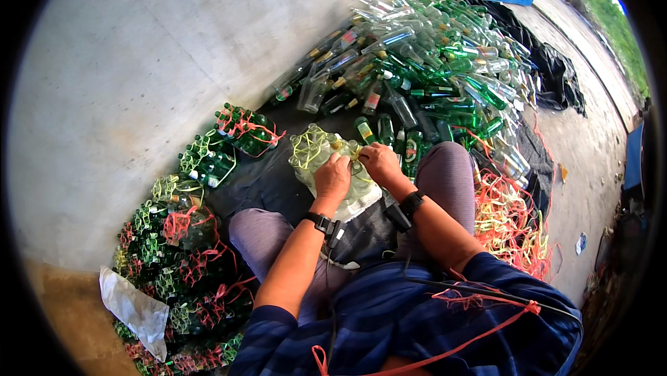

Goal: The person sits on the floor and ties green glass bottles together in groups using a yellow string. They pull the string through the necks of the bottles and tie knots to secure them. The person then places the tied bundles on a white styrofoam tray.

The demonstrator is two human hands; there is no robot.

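Between my knees stands an upright bundle of clear glass bottles [312,168], with yellow plastic string [310,141] looped around their necks. My left hand [333,180] is closed at the near side of the bottle tops, its fingers pinched on the string. Just right of it, my right hand [381,165] pinches the yellow string at the bundle's right edge. The fingertips hide the exact spot where the string is held. Something white lies under the bundle's near end [363,202].
A big heap of loose green and clear bottles [445,63] lies ahead against the wall. Tied bundles of bottles [201,265] line my left side, with a white sheet [142,306] on them. Tangled red and yellow string [511,227] lies by my right knee. Black sheeting [243,185] covers the floor.
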